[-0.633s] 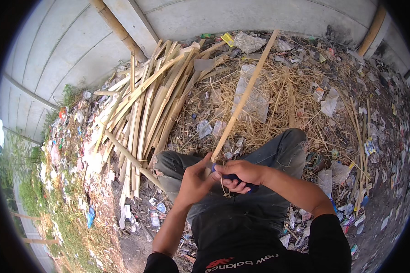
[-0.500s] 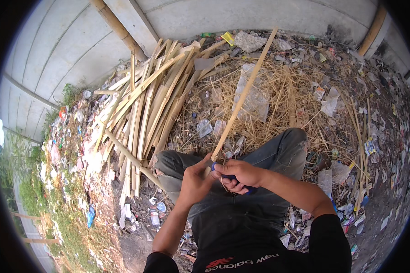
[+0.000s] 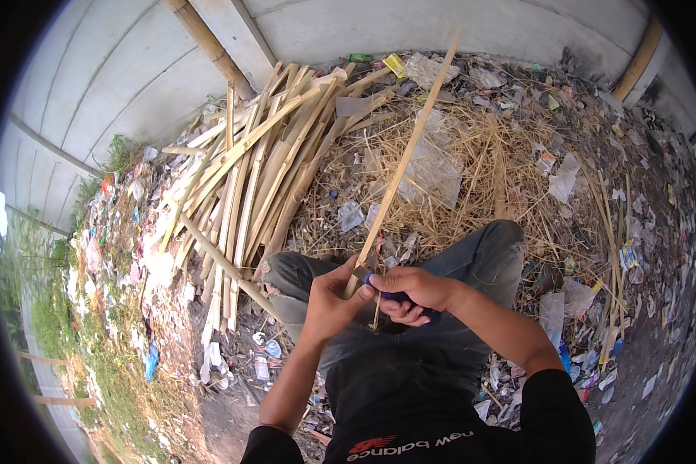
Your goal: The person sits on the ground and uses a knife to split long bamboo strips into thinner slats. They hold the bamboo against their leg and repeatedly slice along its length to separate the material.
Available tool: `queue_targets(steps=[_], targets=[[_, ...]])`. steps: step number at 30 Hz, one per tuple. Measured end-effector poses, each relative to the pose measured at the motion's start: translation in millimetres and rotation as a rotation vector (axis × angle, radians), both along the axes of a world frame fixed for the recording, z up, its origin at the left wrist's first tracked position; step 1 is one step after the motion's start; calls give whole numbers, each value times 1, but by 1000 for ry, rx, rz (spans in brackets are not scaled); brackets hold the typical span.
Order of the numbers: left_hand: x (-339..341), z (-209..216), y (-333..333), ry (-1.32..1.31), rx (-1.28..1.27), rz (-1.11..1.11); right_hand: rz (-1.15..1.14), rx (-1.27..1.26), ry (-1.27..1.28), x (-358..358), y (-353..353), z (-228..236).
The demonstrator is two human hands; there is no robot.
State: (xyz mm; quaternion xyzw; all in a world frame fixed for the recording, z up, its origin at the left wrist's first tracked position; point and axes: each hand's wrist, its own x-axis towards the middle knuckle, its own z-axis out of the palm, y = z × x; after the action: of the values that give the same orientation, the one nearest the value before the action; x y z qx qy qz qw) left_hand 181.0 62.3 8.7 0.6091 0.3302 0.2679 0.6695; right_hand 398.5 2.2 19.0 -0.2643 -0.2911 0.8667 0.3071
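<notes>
My left hand (image 3: 331, 304) is pinched round the near end of 1 wooden strip (image 3: 410, 155), above my trousers (image 3: 475, 259); my right hand (image 3: 419, 292) is clamped on a blue-handled knife (image 3: 395, 296) just beside it. The strip's long axis slants forward and rightward over straw (image 3: 483, 166), far end toward the wall (image 3: 518, 39). A strip pile (image 3: 247, 185) lies left.

The strip (image 3: 409, 151) slants across the front and the pile (image 3: 263, 174) crowds the left; right of the strip, air above the straw (image 3: 478, 189) is open.
</notes>
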Motion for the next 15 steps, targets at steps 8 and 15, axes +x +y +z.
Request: queue_targets(steps=[8,15], targets=[[2,1,-5,54,10,-51,30,-126,22,-3,5,-10],[2,-12,-10,80,-13,87,-207,-179,25,-22,-5,-16]])
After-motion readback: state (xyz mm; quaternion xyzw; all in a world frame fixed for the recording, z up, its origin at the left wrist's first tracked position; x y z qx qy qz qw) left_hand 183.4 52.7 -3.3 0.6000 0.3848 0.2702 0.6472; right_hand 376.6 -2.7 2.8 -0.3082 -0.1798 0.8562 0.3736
